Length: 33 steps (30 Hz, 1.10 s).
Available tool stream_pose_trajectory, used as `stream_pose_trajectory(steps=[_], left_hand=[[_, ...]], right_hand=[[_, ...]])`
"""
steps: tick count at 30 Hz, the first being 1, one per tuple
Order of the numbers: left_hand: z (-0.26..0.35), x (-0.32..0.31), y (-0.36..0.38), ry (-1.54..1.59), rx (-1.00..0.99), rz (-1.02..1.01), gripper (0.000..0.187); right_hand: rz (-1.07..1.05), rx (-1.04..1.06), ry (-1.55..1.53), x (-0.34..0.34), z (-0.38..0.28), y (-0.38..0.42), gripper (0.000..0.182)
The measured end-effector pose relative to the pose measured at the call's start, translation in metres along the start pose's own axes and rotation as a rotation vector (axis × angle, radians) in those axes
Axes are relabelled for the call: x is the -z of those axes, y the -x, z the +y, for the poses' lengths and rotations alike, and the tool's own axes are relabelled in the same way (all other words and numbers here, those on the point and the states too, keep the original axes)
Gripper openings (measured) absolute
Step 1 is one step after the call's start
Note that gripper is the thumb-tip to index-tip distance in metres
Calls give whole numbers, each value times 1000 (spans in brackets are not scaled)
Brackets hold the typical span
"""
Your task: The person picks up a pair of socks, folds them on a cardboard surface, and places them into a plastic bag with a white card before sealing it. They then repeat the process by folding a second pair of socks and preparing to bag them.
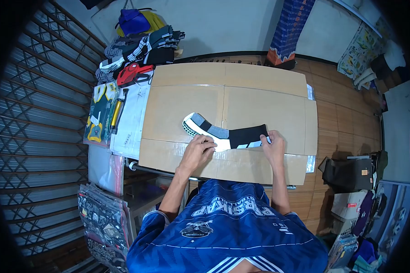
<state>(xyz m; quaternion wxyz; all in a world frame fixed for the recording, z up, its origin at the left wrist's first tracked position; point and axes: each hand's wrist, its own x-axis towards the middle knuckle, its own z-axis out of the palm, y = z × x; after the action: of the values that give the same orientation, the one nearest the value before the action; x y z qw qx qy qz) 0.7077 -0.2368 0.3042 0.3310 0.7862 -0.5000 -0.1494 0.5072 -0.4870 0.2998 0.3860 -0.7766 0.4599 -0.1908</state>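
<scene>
A long sock [248, 135] lies flat on a cardboard sheet [182, 100], its toe to the left and its black cuff to the right. The foot is white and grey with dark grip dots along the sole. My right hand [274, 146] pinches the cuff's lower corner between thumb and fingers. Around the lower edge of the foot, near the heel, the fingers of my left hand [198, 151] are curled closed on the fabric. Those fingers hide part of the dotted sole.
Piled socks [161, 43] and a red tool or case [134, 73] stand at the back left. Packaged clothing [101, 111] and a yellow-and-black pump-like tube [118, 110] lie left of the cardboard. A dark bag [348, 174] and boxes [348, 204] sit right.
</scene>
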Motion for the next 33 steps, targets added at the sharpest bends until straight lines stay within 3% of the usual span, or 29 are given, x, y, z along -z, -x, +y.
stream_pose_trajectory(steps=[4,12,24,30,33], left_hand=[[-4,-12,3,3,-24,80,14],[-4,-17,14,43,-32,128,11],[8,-24,10,-8,102,178,16],[19,-30,-10,22,108,343,31],[18,-34,-10,-114,54,293,47]], right_hand=[[-57,-78,1,6,-10,-1,32],[22,49,-60,-3,6,-1,30],[-29,20,-68,2,0,3,32],[-3,24,-118,-1,5,5,33],[-20,1,-36,8,-12,9,35]])
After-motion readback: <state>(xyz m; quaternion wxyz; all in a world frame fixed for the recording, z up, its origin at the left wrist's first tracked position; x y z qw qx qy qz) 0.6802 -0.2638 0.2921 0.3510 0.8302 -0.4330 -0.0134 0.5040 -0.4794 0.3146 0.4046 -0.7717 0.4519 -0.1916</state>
